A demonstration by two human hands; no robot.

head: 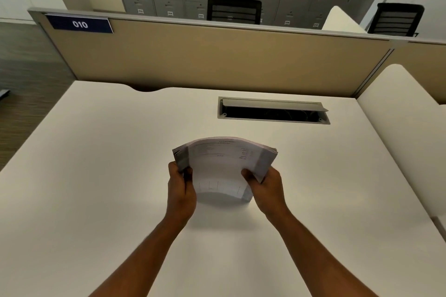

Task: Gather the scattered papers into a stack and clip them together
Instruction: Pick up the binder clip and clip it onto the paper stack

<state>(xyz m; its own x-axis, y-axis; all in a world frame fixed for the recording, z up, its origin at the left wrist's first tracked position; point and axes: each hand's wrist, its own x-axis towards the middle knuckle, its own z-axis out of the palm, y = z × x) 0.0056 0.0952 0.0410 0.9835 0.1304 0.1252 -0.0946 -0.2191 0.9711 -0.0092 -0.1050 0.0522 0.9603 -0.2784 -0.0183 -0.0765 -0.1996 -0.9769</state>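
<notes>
A thick stack of white printed papers (pixel 223 164) stands on its lower edge on the white desk (pixel 96 176), bowed upward in the middle. My left hand (pixel 181 190) grips the stack's left side, thumb on the front sheet. My right hand (pixel 265 190) grips the right side the same way, fingers curled behind. The sheet edges fan slightly at both upper corners. No clip is in view.
An open cable hatch (pixel 274 111) with a raised grey lid sits in the desk just beyond the papers. A tan partition (pixel 217 60) with a "010" label closes the far edge. A white side panel (pixel 405 128) stands at right. Chairs and grey lockers lie behind.
</notes>
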